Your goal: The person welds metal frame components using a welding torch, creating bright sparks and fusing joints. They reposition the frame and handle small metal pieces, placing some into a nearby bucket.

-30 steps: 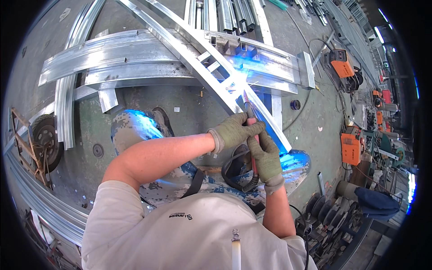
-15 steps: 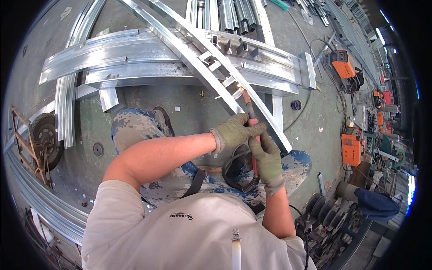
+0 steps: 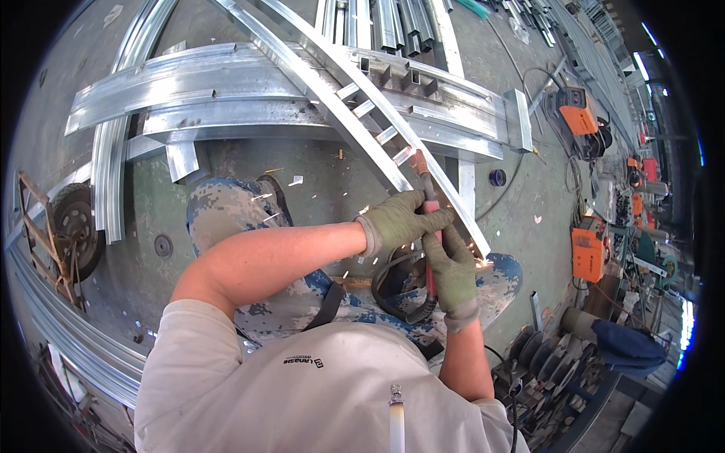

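Both my hands wear green work gloves and grip a welding gun with a red handle (image 3: 431,283) and a copper-coloured nozzle (image 3: 421,162). My left hand (image 3: 400,223) is closed around the front, just behind the neck. Further back, my right hand (image 3: 455,278) wraps the handle, whose cable curls out below. The nozzle tip meets a ladder-like steel frame, at the joint between its right rail (image 3: 447,192) and the lowest short crosspiece (image 3: 404,155). The left rail (image 3: 355,130) ends beside my left glove. Bright sparks (image 3: 483,263) show at the right rail's near end.
Wide galvanized beams (image 3: 249,121) lie crosswise under the frame. Steel tubes (image 3: 377,23) are stacked beyond. Orange welding machines (image 3: 578,113) and cables stand at right. A wheeled cart (image 3: 72,226) is at left. A cigarette (image 3: 396,423) juts in from the lower edge.
Sparks now fly over the floor and around my knees and gloves. The nozzle and both hands have shifted very slightly right; the glow at the joint has faded.
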